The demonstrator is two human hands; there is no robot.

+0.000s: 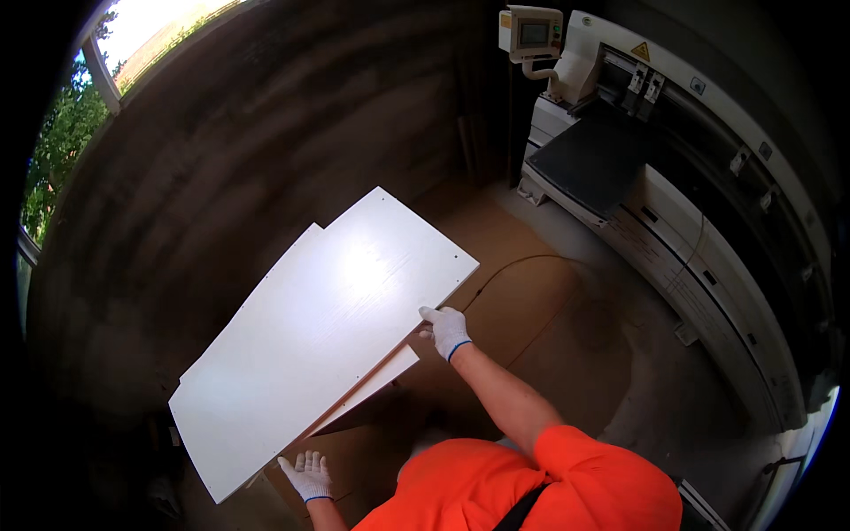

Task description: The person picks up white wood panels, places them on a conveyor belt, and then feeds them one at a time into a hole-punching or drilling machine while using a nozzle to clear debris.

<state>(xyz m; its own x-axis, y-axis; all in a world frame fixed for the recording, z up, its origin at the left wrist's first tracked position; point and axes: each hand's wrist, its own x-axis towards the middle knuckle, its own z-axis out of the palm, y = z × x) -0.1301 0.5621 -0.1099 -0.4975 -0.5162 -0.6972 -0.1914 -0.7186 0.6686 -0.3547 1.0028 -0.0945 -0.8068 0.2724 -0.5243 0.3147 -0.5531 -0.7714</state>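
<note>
A long white board with small dark holes near its ends slants across the middle of the view. My right hand, in a white knit glove with a blue cuff, grips its near right edge, thumb on top and fingers underneath. At the near left edge is my left hand, gloved the same way. Its fingers are spread, and the thumb lies at or against the board's edge. Below the board, a second white board sticks out on the near side, with another pale edge showing along the far side.
On the right stands a large white machine with a dark flat bed and a control panel on an arm. A thin cable crosses the brown floor. A dark wall and a window lie to the left.
</note>
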